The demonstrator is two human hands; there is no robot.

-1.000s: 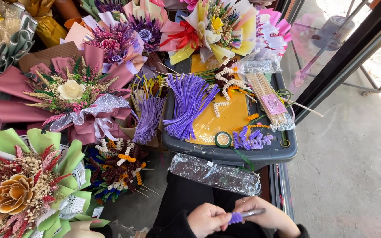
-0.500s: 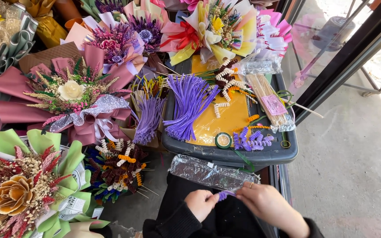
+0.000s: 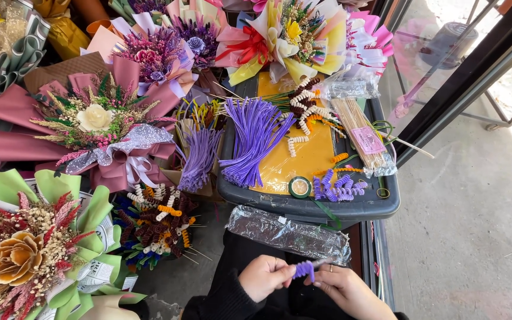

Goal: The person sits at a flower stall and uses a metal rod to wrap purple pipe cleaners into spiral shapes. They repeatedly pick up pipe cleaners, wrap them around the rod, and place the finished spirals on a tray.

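Observation:
At the bottom middle, my left hand (image 3: 265, 275) and my right hand (image 3: 342, 288) meet over my dark lap, both pinching a short purple pipe-cleaner coil (image 3: 304, 269) wound on a thin stick. Just above them lies a clear plastic packet (image 3: 288, 232) against the front rim of a dark tray (image 3: 303, 207). In the tray are a fan of straight purple pipe cleaners (image 3: 255, 139), several finished purple coils (image 3: 336, 186), a roll of green tape (image 3: 299, 186) and a bundle of wooden skewers (image 3: 360, 136).
Wrapped bouquets crowd the left and back: a pink one with a cream rose (image 3: 93, 121), a green-wrapped one (image 3: 28, 252), a yellow-and-red one (image 3: 285, 32). A small bunch of coiled sticks (image 3: 158, 228) stands by the tray. Concrete floor and a metal door frame (image 3: 457, 83) lie right.
My hands have shifted slightly lower and closer together, and the purple coil between them has turned and bunched up on the stick.

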